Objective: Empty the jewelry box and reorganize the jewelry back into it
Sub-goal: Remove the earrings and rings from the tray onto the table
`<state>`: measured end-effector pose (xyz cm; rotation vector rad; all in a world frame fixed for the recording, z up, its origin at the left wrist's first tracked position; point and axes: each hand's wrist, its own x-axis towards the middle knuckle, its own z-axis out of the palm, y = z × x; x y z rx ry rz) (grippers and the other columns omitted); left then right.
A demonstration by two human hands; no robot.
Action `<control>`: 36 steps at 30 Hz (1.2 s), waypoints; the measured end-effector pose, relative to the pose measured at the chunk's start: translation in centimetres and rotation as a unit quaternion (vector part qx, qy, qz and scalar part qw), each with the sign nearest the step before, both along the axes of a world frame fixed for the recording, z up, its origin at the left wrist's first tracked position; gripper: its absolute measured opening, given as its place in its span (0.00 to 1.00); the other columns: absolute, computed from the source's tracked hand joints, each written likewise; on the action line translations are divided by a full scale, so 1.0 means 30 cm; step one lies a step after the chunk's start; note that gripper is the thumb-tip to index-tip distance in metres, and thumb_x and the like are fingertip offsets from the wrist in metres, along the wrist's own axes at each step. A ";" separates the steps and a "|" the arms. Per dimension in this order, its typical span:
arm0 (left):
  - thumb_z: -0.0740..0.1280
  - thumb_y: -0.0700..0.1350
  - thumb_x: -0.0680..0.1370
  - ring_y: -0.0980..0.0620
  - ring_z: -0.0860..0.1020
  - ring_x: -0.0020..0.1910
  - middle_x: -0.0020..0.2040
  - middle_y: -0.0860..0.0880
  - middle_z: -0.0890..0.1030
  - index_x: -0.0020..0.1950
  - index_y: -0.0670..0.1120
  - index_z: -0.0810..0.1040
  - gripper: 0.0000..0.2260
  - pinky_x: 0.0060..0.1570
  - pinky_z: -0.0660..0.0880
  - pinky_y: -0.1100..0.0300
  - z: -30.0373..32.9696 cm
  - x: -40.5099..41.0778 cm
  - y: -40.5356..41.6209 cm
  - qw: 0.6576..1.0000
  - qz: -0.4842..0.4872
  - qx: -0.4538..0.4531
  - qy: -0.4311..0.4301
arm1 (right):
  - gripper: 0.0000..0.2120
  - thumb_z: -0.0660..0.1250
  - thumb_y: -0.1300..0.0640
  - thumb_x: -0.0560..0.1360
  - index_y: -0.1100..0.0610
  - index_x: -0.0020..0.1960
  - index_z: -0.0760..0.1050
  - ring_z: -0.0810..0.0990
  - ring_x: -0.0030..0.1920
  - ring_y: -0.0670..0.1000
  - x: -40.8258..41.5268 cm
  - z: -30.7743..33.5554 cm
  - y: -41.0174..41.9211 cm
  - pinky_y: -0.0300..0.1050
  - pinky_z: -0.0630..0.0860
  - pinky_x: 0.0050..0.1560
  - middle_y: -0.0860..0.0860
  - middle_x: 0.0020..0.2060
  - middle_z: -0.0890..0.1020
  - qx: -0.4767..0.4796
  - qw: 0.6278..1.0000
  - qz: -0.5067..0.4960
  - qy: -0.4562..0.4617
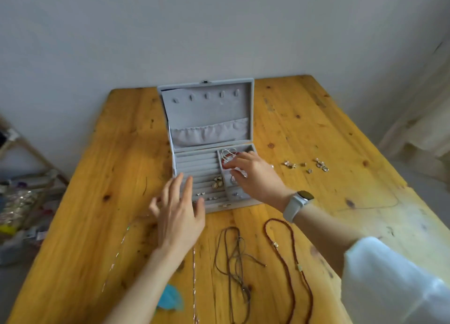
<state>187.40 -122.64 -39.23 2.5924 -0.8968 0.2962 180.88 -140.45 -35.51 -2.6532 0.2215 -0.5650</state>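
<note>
Head view. I log a grey jewelry box (209, 148) standing open at the middle of the yellow wooden tabletop (97, 177), lid upright at 12 o'clock, tray toward me.

Right hand (253, 175): over the tray's right-side compartments, fingers bent down, tips at a red bracelet (225, 158) and pale rings in the upper compartment. I cannot tell whether it pinches anything. A white watch (298, 203) sits on that wrist; white sleeve (389, 282) at 4 o'clock.

Left hand (179, 210): fingers straight and spread, holding nothing, over the box's front-left corner at 7 o'clock of the box; whether it touches the rim I cannot tell.

In the ring rolls: gold earrings (216, 182) near the middle, small studs (207, 196) in the front rows.

On the tabletop, 3 o'clock of the box and apart from it: scattered small rings (308, 165). At 6 o'clock, near me: a brown cord necklace (235, 258), a red beaded necklace (289, 258) to its right, a thin chain (194, 287) to its left, a second thin chain (117, 253) further left, blurred. A turquoise object (171, 297) lies at the near edge; too blurred to name.
</note>
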 end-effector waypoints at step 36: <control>0.66 0.48 0.75 0.47 0.59 0.73 0.73 0.46 0.64 0.69 0.45 0.69 0.23 0.65 0.56 0.40 0.052 -0.133 -0.171 0.995 -0.087 -0.026 0.034 | 0.04 0.66 0.66 0.73 0.62 0.47 0.77 0.73 0.38 0.51 -0.266 0.126 -0.295 0.32 0.66 0.31 0.53 0.37 0.78 0.130 0.968 -0.186 0.104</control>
